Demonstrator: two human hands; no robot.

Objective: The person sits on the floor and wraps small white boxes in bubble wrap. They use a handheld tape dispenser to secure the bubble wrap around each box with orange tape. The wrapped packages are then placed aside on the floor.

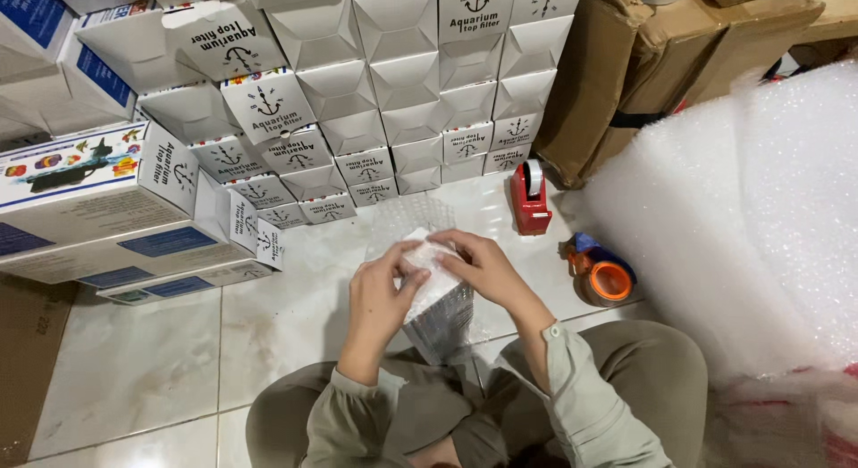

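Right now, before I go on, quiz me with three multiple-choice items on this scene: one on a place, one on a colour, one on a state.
1. Where does the red tape dispenser stand?
A. on the tiled floor by the stacked white boxes
B. on the person's lap
C. on top of the boxes

2. What colour is the tape roll's core?
A. green
B. orange
C. black

3. What are the left hand and right hand doing?
A. resting empty
B. one holds scissors
C. both grip a bubble-wrapped package

Key: 1 A, it sits on tile beside the stack; 2 B, the ring shows orange; 3 C, both hands clasp the wrap.
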